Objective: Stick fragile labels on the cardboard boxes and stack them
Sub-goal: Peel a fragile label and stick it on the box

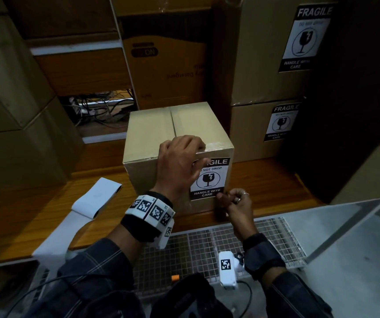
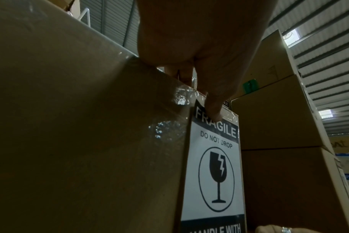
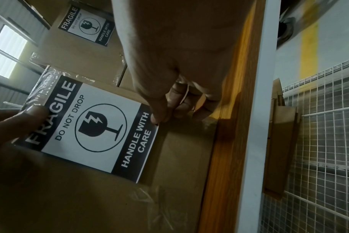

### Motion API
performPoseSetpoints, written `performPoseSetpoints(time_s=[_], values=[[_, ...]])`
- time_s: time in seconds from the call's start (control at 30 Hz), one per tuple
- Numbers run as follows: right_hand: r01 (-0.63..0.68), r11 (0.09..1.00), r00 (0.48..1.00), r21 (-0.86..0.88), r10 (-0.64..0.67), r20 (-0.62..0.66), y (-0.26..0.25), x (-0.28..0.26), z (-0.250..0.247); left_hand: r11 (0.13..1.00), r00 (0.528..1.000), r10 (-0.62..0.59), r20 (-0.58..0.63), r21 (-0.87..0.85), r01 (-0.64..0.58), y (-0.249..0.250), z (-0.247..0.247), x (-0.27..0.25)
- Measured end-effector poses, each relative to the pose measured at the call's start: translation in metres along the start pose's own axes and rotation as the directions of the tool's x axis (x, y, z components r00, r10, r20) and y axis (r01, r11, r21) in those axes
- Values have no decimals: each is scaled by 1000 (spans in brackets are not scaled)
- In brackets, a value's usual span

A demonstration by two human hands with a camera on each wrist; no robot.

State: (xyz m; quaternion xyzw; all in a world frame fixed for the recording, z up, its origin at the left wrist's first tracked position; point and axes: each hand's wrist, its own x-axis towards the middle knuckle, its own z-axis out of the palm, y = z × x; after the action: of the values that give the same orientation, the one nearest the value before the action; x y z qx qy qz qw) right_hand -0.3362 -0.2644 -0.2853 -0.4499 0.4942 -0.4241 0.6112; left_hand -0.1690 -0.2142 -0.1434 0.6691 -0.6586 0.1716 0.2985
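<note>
Dark plaid sleeves (image 1: 97,267), black wrist straps (image 1: 263,258) carrying white marker-tagged cameras (image 1: 227,269), ring (image 1: 244,193) on right fingers

In front of you a plain brown cardboard box (image 1: 161,134), sealed along its top with clear tape, sits upright on a wooden shelf. On its near right face lies a black-and-white rectangular fragile label (image 1: 209,180), upright, showing a broken wine glass in a circle. To your right, two larger brown cardboard boxes (image 1: 264,65) stand stacked, each bearing the same label.
</note>
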Motion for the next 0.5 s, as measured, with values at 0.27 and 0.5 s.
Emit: performPoseSetpoints(time_s=[0.27,0.5], values=[[28,998,998,-65,-32,-53,2,5,5,1000,1000,6,-5,-1,-6,0,1,0],[34,995,996,-92,-41,-75,5,5,7,1000,1000,-4,-6,-10,4,1,-2,0]])
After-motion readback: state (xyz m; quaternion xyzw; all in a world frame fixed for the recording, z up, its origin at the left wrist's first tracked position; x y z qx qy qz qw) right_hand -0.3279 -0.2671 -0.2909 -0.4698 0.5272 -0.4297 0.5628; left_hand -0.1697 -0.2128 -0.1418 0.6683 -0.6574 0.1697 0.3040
